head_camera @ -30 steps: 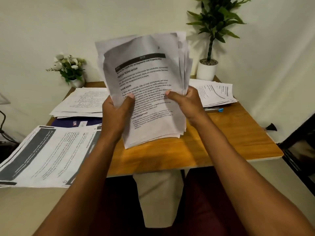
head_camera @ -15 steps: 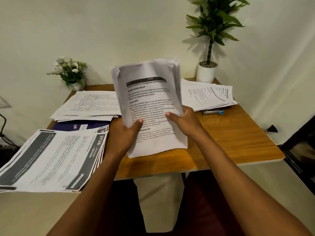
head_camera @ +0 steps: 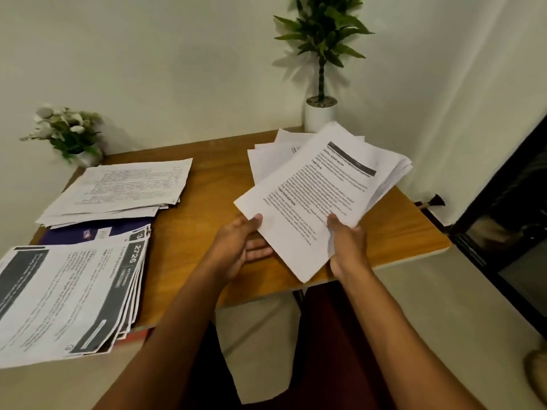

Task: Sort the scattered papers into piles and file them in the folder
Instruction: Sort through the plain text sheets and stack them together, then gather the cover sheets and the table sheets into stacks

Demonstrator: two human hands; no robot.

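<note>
Head view: both hands hold one stack [head_camera: 325,196] of printed sheets, tilted, over the right half of the table [head_camera: 201,202]. The left hand [head_camera: 236,250] pinches the stack's near-left corner, thumb on top and fingers under. The right hand [head_camera: 346,247] pinches the near edge the same way. The stack's far end hangs above the right pile [head_camera: 266,161], just in front of the plant pot [head_camera: 321,113]. I cannot tell whether the two touch.

There is a plain pile [head_camera: 124,187] at back left and a dark-header pile [head_camera: 68,297] at near left. The blue folder [head_camera: 88,233] sits partly under both.

The step is likely setting this stack on the right pile. To do it well, level it, line up the edges with the sheets below, lower the far end first and lift the thumbs last. The far corner is fanned, so loose sheets may slide toward the table's right edge.
</note>
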